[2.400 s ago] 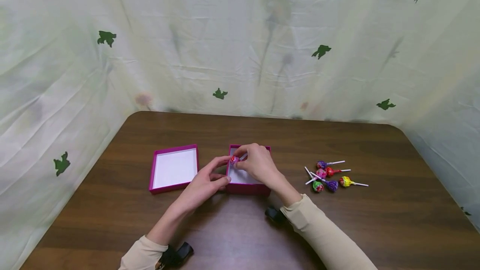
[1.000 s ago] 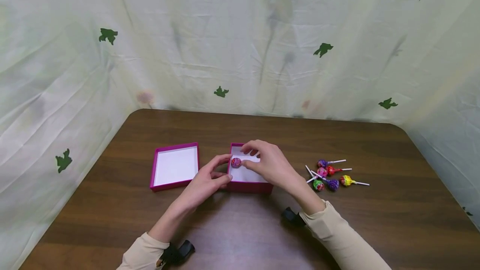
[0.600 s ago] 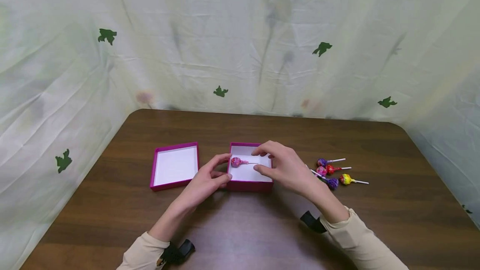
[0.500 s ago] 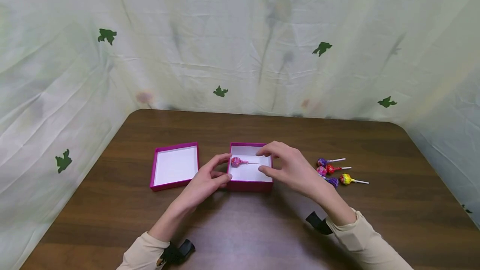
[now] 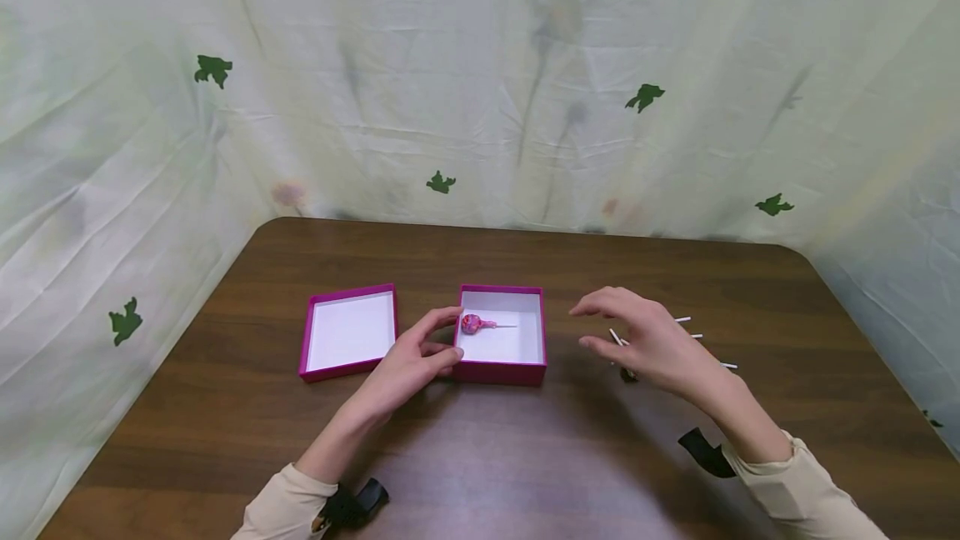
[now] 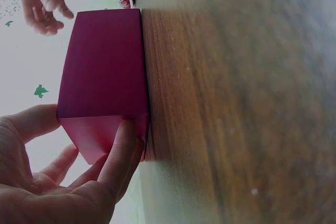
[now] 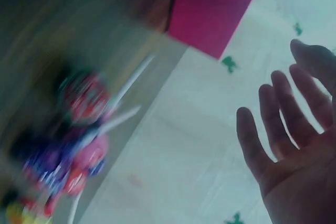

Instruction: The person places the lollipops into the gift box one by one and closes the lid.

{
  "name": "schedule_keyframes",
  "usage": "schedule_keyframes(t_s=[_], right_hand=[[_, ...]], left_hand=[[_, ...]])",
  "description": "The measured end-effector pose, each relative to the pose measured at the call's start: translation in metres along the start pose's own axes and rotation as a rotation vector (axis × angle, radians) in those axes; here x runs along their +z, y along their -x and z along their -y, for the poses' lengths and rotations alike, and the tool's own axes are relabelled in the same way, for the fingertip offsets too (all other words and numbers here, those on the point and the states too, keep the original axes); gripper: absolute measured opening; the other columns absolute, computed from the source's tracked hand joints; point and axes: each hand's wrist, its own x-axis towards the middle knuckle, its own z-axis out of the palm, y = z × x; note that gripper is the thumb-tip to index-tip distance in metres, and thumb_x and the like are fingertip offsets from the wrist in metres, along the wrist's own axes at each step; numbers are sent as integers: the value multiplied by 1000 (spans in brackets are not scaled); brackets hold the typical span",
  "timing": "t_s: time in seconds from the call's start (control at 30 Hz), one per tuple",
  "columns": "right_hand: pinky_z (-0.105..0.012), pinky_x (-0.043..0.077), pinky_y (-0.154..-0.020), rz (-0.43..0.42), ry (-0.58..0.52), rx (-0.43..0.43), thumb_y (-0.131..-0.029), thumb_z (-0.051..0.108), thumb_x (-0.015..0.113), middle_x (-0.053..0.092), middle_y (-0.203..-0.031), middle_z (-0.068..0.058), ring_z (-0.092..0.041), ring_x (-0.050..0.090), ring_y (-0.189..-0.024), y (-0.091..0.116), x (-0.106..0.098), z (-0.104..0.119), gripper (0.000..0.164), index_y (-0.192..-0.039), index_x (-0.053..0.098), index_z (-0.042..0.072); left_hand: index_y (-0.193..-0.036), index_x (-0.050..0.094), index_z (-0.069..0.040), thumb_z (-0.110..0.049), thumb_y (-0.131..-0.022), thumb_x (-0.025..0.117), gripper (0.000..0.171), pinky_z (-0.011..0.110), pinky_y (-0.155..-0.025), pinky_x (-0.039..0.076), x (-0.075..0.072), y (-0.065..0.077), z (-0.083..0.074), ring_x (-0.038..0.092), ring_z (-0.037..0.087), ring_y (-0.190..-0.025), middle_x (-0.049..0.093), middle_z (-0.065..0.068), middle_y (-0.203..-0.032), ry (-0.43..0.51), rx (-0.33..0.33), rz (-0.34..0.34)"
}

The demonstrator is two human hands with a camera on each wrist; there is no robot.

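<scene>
"Magenta box (image 5: pixel 501 375) w/ white lining, top uncovered, mid-counter (image 5: pixel 480 457). What's inside?"

"One pink-and-red lollipop (image 5: pixel 472 324), on its side: head nr the L wall, stick pointing R."

"L hand (image 5: pixel 412 358)?"

"Has the box by its L end. Grip's bent round it, thumb on the near corner, forefinger up at the rim. Covers part of that wall in the head view."

"And R hand (image 5: pixel 656 344)?"

"Over the counter, R of the box & apart from it. Grip's loose & wide, gap b/w thumb & fingers, nothing held."

"Other lollipops?"

"Pile (image 7: pixel 89 153) on the counter, R side. R hand's in the way in the head view: just some white sticks & a bit of a dark ball poke out. R wrist cam gets them, blurry: green-red, purple, pink, red, plus a yellow one (image 7: pixel 26 216) cut off at the edge. L wrist cam: box blocks most, only green & pink bits past it."

"Anything else nearby?"

"Shallow magenta lid (image 5: pixel 351 332), white side up, L of the box, just beside L hand. Pale curtain (image 5: pixel 480 90) w/ green leaf shapes behind the counter. Black device (image 5: pixel 705 452) at the R wrist, another (image 5: pixel 356 505) at the L, both by beige cuffs."
</scene>
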Motion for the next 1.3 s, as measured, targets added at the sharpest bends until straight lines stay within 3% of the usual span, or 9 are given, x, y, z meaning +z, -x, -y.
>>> schedule_keyframes(t_s=[0.17, 0.33, 0.53, 0.7, 0.87, 1.17, 1.3], right_hand=[[-17, 45, -67, 46, 25, 54, -77, 14, 77, 58, -110, 15, -2, 51, -86, 16, -15, -15, 40, -112, 61, 26], [-18, 47, -77, 44, 36, 59, -75, 4, 77, 59, -107, 13, -3, 56, -96, 29, -27, -34, 43, -110, 61, 24], [-29, 53, -75, 52, -7, 114, -76, -5, 73, 63, -104, 4, -19, 62, -94, 41, -34, -58, 44, -111, 62, 18], [-40, 51, -81, 95, 52, 213, -79, 2, 72, 64, -107, 3, -20, 58, -101, 47, -36, -78, 36, -111, 63, 17], [-48, 48, -84, 170, 39, 311, -82, 9, 71, 62, -111, 1, -24, 56, -106, 48, -35, -93, 32, -113, 63, 13], [-36, 50, -79, 272, -36, 431, -83, 19, 71, 63, -109, 2, -17, 61, -97, 45, -31, -110, 31, -114, 64, 15], [-38, 49, -80, 274, -33, 443, -83, 21, 72, 64, -108, 1, -18, 61, -96, 47, -31, -113, 31, -113, 65, 14]], left_hand=[[-137, 44, -19, -10, -88, 62, 53, 39, -82, 51, 0, -1, 1, 59, 25, -102, 38, 12, -142, 3, 2, -1], [-138, 43, -18, -12, -88, 63, 54, 39, -82, 51, -1, -1, 1, 58, 26, -103, 38, 11, -142, -3, -9, -1], [-139, 42, -17, -13, -88, 63, 55, 39, -82, 52, -2, -1, 1, 58, 27, -104, 37, 12, -142, -8, -18, -2], [-139, 42, -17, -12, -88, 63, 55, 38, -82, 52, -2, -2, 2, 58, 27, -104, 38, 11, -142, -11, -20, -5], [-139, 42, -18, -12, -88, 63, 55, 37, -81, 52, -2, -2, 3, 58, 27, -103, 38, 11, -142, -9, -19, -3], [-139, 42, -17, -12, -88, 64, 56, 38, -81, 52, -1, -2, 2, 58, 27, -104, 38, 12, -142, 12, -21, 0], [-139, 42, -17, -12, -88, 64, 56, 38, -81, 52, 0, -3, 1, 58, 27, -104, 38, 12, -142, 12, -21, 2]])
